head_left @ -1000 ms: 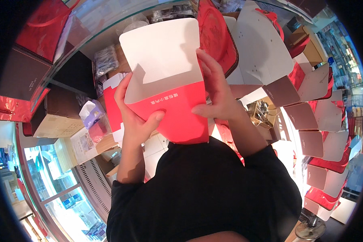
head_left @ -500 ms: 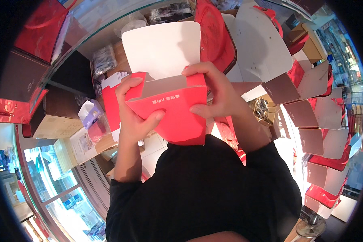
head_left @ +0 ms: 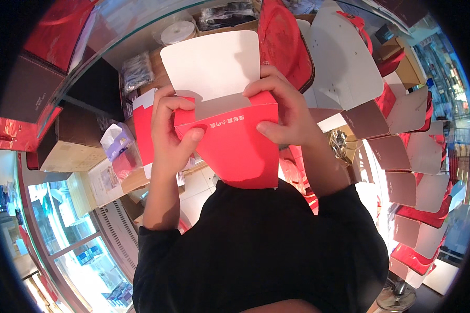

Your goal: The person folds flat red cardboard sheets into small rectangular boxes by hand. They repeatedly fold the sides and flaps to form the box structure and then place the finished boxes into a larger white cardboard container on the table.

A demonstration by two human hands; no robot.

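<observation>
Between my hands is a red cardboard box [head_left: 235, 151] with a line of white print near its upper edge. Its white inner lid flap [head_left: 214, 65] stands up at the far side, and the grey inside shows below it. My left hand [head_left: 175, 125] grips the left corner, thumb on the red front and fingers curled over the small side flap. On the right corner my right hand [head_left: 282, 107] holds in the same way, its thumb pressed to the front. The lower end of the box reaches close to my black shirt.
Flat red cardboard pieces [head_left: 143, 130] lie left of the box, beside a purple tissue pack [head_left: 117, 141]. A white tape roll [head_left: 178, 32] sits at the back. Open red boxes with brown-and-white lids [head_left: 402, 148] line the right side. A brown carton [head_left: 70, 143] stands left.
The box has shifted slightly right and its front has turned more toward me. Both my hands have moved along with it, keeping their grip on the corners.
</observation>
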